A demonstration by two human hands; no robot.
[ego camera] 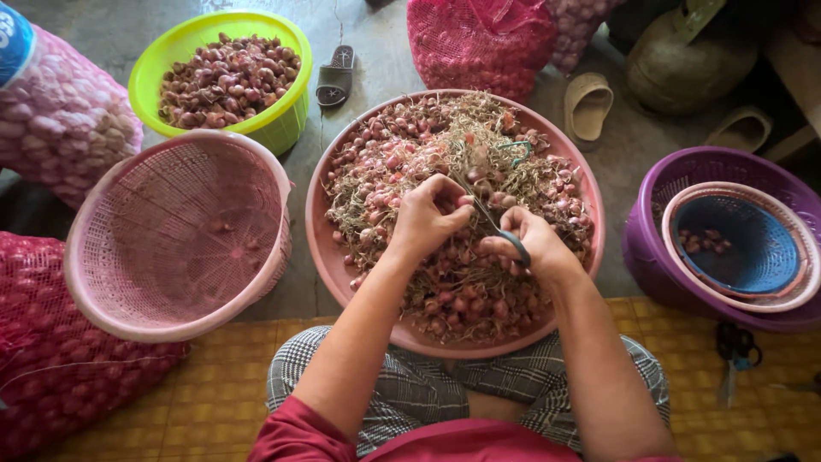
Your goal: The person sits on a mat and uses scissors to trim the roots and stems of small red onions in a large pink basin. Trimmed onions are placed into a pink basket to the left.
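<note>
A wide pink basin [318, 224] holds a heap of small red shallots [389, 162] tangled with dry stems and roots. My left hand [425, 216] pinches a shallot by its stem over the heap. My right hand [530, 244] grips a pair of scissors [494, 224] with dark handles, blades pointing up toward the left hand's fingers. Both forearms reach over my checked trousers.
A tilted pink mesh basket [175, 235] sits left, with a green bowl of trimmed shallots [227, 77] behind it. Red net sacks [60, 359] lie at the left and back. At right are nested purple, pink and blue baskets [727, 239], spare scissors [734, 355] and sandals [587, 104].
</note>
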